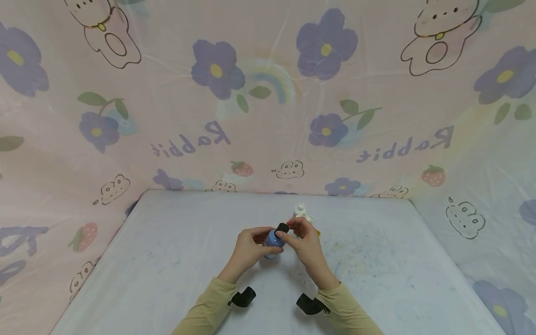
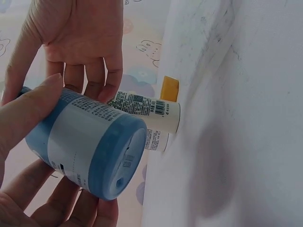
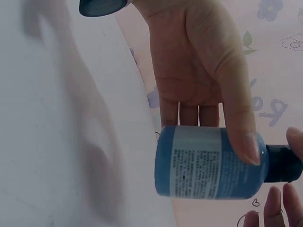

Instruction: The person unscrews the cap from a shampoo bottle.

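Sleeves (image 1: 209, 300): pale yellow, near side, black devices (image 1: 309, 304) at both wrists.
Left hand (image 1: 250, 247): grasping bottle (image 1: 274, 239) body, thumb one side, fingers other.
Right hand (image 1: 307, 243): thumb and fingers pinching black cap (image 1: 283, 227).
Bottle: blue, between both hands, held above table (image 1: 167, 260), tilted, cap end up and right.
White bottles (image 1: 299, 210): beyond right hand, yellow piece (image 2: 169, 89) near them.
Backdrop (image 1: 259, 135): far side, flower and rabbit print.
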The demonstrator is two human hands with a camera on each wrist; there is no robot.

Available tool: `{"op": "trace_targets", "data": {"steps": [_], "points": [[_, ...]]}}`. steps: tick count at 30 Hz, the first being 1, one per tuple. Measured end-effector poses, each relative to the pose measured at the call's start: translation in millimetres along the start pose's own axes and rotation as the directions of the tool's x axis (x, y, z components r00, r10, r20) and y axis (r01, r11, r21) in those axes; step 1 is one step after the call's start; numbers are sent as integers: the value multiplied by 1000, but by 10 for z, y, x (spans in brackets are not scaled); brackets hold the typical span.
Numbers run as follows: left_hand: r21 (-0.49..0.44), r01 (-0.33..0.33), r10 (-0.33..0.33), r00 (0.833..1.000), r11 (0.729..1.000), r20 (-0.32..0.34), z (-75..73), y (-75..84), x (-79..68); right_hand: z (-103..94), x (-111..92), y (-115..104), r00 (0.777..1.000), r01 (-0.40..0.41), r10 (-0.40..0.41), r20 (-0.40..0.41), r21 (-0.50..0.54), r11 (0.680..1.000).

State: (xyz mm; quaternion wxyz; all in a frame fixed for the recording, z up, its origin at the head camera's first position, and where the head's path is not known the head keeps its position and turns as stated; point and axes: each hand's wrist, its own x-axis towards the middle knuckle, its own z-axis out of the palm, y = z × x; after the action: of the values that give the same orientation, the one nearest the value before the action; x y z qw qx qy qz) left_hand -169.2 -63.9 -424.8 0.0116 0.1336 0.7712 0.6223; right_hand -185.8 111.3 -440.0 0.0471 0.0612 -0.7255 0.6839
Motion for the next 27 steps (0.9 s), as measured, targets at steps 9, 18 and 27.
{"op": "trace_targets", "data": {"steps": [9, 18, 27], "points": [[3, -2, 2, 1000, 1000, 6, 12, 4, -10, -12, 14, 139, 999, -17, 17, -34, 7, 1000], [16, 0, 0, 1000, 1000, 13, 35, -61, 12, -20, 11, 142, 999, -15, 15, -33, -11, 1000], [38, -4, 4, 1000, 999, -8, 71, -408, 110, -34, -61, -68, 999, -43, 44, 5, -48, 998]]}}
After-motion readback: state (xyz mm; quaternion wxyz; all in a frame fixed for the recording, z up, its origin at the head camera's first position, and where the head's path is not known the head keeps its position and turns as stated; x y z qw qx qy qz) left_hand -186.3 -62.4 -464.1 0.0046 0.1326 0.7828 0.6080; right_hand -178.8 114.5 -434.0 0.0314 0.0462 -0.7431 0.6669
